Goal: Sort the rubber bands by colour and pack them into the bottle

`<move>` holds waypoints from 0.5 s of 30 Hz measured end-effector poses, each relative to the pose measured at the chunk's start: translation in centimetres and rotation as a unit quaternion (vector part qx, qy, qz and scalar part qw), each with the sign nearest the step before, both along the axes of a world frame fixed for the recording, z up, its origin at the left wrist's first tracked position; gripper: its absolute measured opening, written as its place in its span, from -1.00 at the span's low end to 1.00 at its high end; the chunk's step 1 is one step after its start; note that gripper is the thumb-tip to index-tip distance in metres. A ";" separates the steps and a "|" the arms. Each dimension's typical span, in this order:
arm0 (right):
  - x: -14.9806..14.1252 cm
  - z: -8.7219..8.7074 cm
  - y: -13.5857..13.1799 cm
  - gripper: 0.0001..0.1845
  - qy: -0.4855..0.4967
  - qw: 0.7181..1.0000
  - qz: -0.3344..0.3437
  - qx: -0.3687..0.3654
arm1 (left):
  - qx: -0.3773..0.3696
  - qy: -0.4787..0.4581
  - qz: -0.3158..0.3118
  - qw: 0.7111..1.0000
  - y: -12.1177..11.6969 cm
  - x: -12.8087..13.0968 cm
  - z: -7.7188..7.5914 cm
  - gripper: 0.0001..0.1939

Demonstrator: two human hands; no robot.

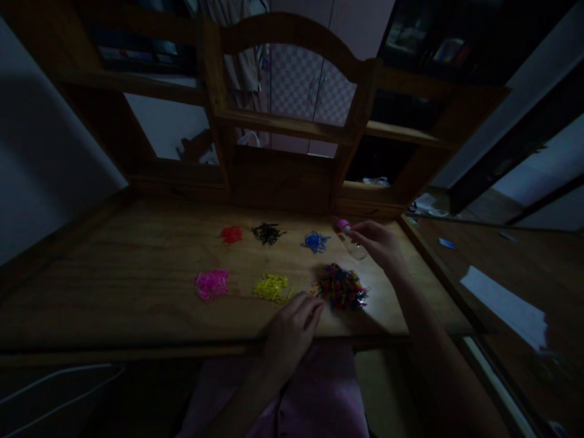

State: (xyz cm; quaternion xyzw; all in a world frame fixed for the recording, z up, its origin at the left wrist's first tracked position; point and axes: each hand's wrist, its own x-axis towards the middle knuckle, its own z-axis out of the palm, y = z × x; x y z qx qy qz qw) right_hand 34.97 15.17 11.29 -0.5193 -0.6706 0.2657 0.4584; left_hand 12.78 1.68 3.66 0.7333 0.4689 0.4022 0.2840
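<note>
Small, thin band-like pieces lie in piles on the wooden desk. The mixed-colour pile is at the right front. My left hand rests at that pile's left edge with fingers curled together; anything between them is too small to make out. My right hand is raised behind the mixed pile, its fingertips pinched on a small pink and white object whose kind is unclear. Below those fingertips lies a clear, see-through object, partly hidden. Nearest my left hand is the yellow pile.
Further piles are pink, red, black and blue. A wooden shelf frame rises along the desk's back. To the right, a lower brown surface holds a white paper and a small blue packet.
</note>
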 end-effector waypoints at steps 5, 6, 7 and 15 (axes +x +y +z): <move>4.3 -2.7 -5.9 -0.74 -0.053 0.996 -0.069 -0.028 | 0.030 0.042 0.037 0.998 0.9 0.9 -0.8 -0.80; 4.8 -3.3 -7.0 -0.74 -0.065 0.994 -0.080 -0.034 | 0.025 0.045 0.047 0.998 0.9 1.0 -0.8 -0.81; 5.3 -4.0 -8.0 -0.75 -0.075 0.992 -0.091 -0.040 | 0.018 0.046 0.056 0.997 0.9 0.9 -0.9 -0.82; 4.6 -5.4 -13.1 -0.78 -0.121 0.989 -0.065 -0.055 | -0.043 -0.006 0.036 0.998 -0.6 0.3 -0.5 -0.74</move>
